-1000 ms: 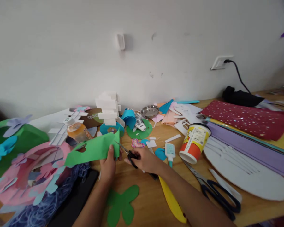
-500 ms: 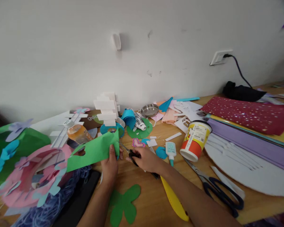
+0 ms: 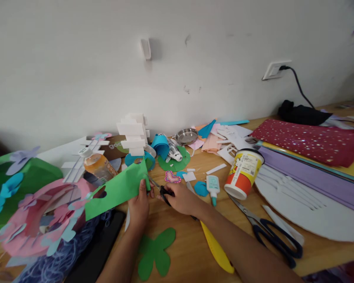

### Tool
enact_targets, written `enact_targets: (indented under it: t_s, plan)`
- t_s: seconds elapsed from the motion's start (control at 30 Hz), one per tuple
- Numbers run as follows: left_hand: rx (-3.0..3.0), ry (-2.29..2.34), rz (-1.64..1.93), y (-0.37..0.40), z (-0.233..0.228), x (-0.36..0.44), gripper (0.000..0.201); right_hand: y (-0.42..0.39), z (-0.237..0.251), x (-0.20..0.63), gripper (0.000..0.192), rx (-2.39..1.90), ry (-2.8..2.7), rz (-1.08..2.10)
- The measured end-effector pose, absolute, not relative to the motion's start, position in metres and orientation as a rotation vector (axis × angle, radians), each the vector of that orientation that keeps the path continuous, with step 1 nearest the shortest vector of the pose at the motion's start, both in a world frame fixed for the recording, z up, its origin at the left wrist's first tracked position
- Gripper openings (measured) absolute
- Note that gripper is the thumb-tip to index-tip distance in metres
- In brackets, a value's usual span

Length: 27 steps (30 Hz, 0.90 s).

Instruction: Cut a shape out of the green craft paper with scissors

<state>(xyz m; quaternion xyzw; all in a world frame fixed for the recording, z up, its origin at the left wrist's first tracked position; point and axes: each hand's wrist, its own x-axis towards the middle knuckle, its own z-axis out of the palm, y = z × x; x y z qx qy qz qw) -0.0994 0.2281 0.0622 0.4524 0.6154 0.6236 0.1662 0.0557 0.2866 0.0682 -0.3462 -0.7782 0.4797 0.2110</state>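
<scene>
My left hand (image 3: 141, 202) pinches a sheet of green paper (image 3: 119, 189) near its right end, thumb on the near face. A notch is cut into the sheet's left part. In my right hand (image 3: 179, 198) is a small pair of black-handled scissors (image 3: 165, 193), fingers closed round the handles. Their blades point left and meet the paper's right edge; I cannot tell how far apart the blades are. Below my hands a green paper butterfly shape (image 3: 157, 251) lies flat on the wooden table (image 3: 191, 251).
Larger scissors (image 3: 265, 228) lie at right, beside a paper cup (image 3: 244, 173) and a glue bottle (image 3: 212, 188). A yellow banana-shaped piece (image 3: 216, 247) is under my right forearm. At left are a pink paper ring (image 3: 14, 232), blue yarn (image 3: 67, 251) and an orange bottle (image 3: 97, 165).
The green sheet and my left hand have shifted very slightly to the right. My right hand keeps the scissors at the sheet's right edge, almost unmoved.
</scene>
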Motion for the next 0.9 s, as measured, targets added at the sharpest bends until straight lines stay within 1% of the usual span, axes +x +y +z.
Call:
enact_targets:
  t_s: [0.07, 0.2, 0.6, 0.77, 0.9]
  plan:
    - [1.261, 1.682, 1.784, 0.228, 0.062, -0.1, 0.042, 0.287, 0.066, 0.055, 0.017, -0.945, -2.144, 1.337]
    - [1.244, 1.69, 1.778, 0.226, 0.06, -0.1, 0.042, 0.288, 0.062, 0.053, 0.006, -0.908, -2.107, 1.326]
    - [1.247, 1.657, 1.792, 0.227, 0.067, -0.096, 0.04, 0.288, 0.059, 0.053, 0.009, -0.927, -2.137, 1.289]
    - [1.267, 1.657, 1.822, 0.227, 0.07, -0.093, 0.04, 0.29, 0.057, 0.053, 0.007, -0.946, -2.141, 1.297]
    - [1.249, 1.591, 1.78, 0.227, 0.067, -0.095, 0.039, 0.29, 0.055, 0.052, 0.005, -0.955, -2.132, 1.316]
